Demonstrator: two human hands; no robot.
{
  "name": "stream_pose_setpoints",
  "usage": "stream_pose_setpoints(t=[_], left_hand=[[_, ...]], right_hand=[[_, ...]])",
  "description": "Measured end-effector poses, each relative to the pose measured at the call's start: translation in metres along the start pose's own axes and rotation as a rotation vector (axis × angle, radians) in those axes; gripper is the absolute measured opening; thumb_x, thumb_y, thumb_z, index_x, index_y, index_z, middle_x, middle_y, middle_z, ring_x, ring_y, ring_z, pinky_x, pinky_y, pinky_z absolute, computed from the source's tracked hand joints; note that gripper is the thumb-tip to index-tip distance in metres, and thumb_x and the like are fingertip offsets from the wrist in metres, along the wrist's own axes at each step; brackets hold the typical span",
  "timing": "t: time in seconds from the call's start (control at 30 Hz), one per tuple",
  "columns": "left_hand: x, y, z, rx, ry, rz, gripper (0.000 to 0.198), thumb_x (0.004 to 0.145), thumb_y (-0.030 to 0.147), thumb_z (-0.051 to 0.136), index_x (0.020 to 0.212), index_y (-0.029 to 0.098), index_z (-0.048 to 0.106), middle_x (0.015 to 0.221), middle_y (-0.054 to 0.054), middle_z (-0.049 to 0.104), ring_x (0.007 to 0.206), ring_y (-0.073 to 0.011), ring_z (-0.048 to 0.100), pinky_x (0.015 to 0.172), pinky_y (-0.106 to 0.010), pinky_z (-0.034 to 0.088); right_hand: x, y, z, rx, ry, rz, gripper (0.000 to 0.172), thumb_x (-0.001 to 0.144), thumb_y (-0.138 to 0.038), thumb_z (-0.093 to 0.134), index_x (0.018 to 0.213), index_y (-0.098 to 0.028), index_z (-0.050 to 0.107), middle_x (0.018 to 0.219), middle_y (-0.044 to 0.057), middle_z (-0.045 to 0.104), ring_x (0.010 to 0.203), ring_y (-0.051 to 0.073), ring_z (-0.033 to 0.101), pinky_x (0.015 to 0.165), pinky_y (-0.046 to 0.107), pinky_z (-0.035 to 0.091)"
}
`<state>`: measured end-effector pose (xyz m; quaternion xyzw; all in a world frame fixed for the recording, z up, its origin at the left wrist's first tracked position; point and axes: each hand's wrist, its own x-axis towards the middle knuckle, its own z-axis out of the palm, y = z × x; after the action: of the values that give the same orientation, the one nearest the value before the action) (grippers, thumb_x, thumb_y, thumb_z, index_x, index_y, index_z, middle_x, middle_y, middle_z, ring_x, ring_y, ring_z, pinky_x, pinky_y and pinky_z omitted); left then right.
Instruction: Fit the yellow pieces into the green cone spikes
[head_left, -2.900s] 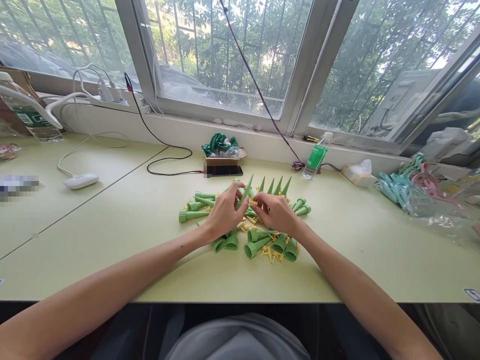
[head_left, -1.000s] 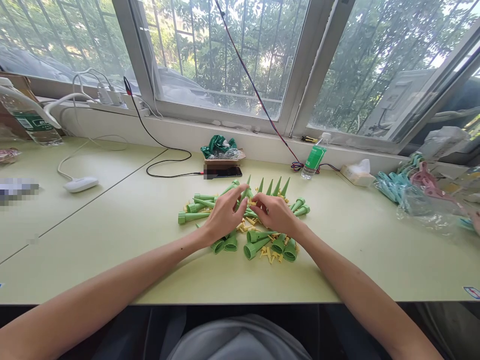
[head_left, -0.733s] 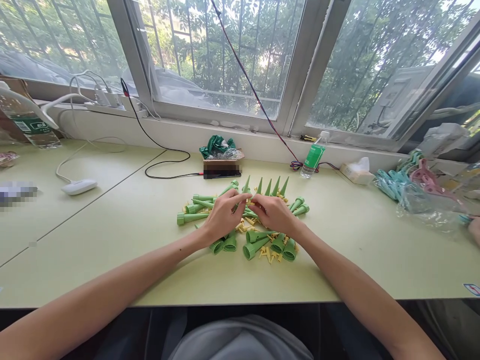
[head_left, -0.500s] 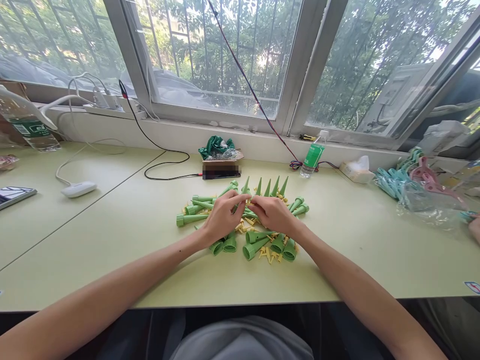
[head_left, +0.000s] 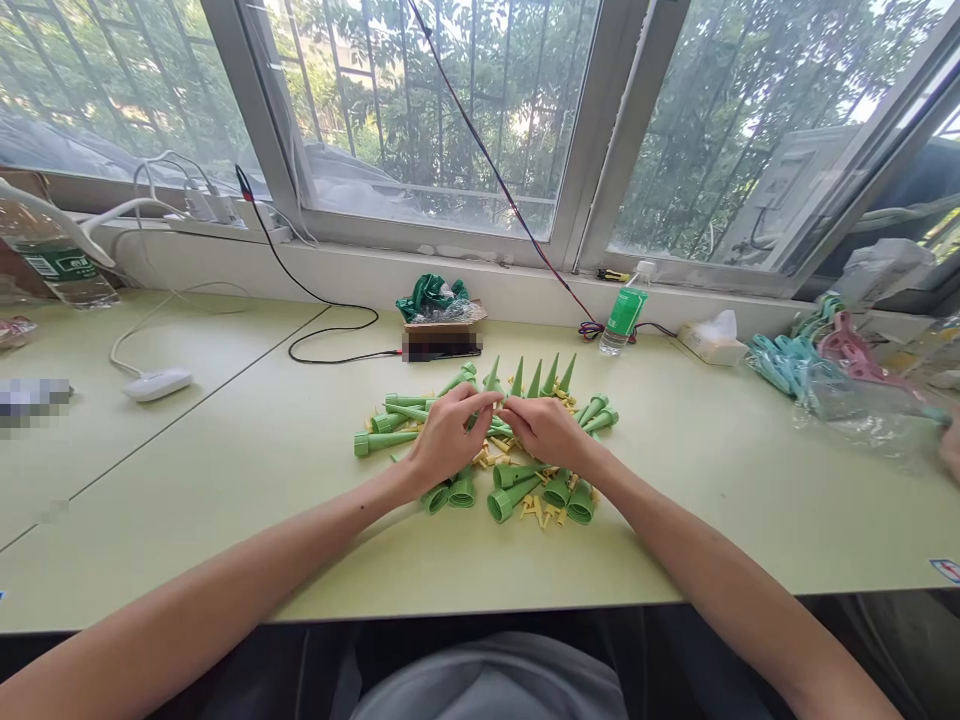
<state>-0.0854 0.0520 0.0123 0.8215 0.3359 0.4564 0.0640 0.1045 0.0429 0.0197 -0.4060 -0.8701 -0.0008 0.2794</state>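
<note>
Both hands meet fingertip to fingertip over a pile of parts. My left hand (head_left: 448,425) is closed in a pinch, its thumb and index finger against the right fingertips. My right hand (head_left: 551,425) is pinched the same way. Whatever they hold between them is too small and covered to make out. Just behind the hands, several green plastic spikes (head_left: 535,379) stand points up in a row. Other green spikes (head_left: 514,497) lie around the hands, some with open threaded ends facing me. Small yellow plastic pieces (head_left: 538,512) are scattered among them.
Behind the pile are a small cardboard box (head_left: 444,322) and a dark, partly blurred device with a black cable (head_left: 337,357). A water bottle (head_left: 624,318) and a tissue box (head_left: 712,345) stand by the window. Plastic-wrapped clips (head_left: 847,370) lie right, near another person's hand (head_left: 951,445).
My two hands stay pressed together over the pile with hardly any movement. The view has shifted very slightly. At the right edge, the other person's hand has moved a little.
</note>
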Motion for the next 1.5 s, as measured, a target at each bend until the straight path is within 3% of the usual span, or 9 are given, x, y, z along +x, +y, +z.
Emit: stream_pose_setpoints(t=[0.3,0.53,0.83,1.5], left_hand=[[-0.0007,0.0012,-0.0017,0.031,-0.008,-0.009,0.025,0.094,0.020,0.051,0.109,0.020,0.070,0.083,-0.003,0.060,0.070,-0.0133,0.055,0.064,-0.026,0.045],[0.0006,0.0039,-0.0024,0.037,0.003,-0.066,0.023,0.096,0.026,0.050,0.109,0.021,0.069,0.084,-0.003,0.062,0.068,-0.0132,0.056,0.064,-0.026,0.045],[0.0007,0.0044,-0.0027,0.039,-0.027,-0.073,0.024,0.096,0.028,0.050,0.109,0.021,0.069,0.084,-0.003,0.061,0.068,-0.0140,0.057,0.063,-0.027,0.045],[-0.0003,0.0028,-0.0021,0.050,-0.038,-0.067,0.024,0.096,0.027,0.049,0.108,0.021,0.069,0.083,-0.003,0.060,0.066,-0.0139,0.054,0.062,-0.027,0.045]], right_hand=[[0.0016,0.0001,0.0002,0.038,0.030,-0.003,0.032,0.102,-0.034,0.042,0.078,-0.017,0.054,0.064,0.000,0.054,0.055,0.010,0.042,0.057,0.023,0.029],[0.0006,-0.0023,-0.0029,0.144,0.053,0.008,0.013,0.098,-0.029,0.049,0.102,-0.017,0.054,0.079,0.002,0.064,0.059,0.011,0.050,0.061,0.022,0.035],[0.0008,-0.0031,-0.0012,0.134,0.034,0.015,0.013,0.099,-0.026,0.045,0.090,-0.019,0.051,0.077,0.002,0.060,0.061,0.012,0.047,0.061,0.022,0.033],[0.0007,0.0000,0.0001,0.126,0.021,0.010,0.019,0.100,-0.030,0.043,0.085,-0.020,0.048,0.070,-0.001,0.054,0.057,0.011,0.041,0.058,0.022,0.029]])
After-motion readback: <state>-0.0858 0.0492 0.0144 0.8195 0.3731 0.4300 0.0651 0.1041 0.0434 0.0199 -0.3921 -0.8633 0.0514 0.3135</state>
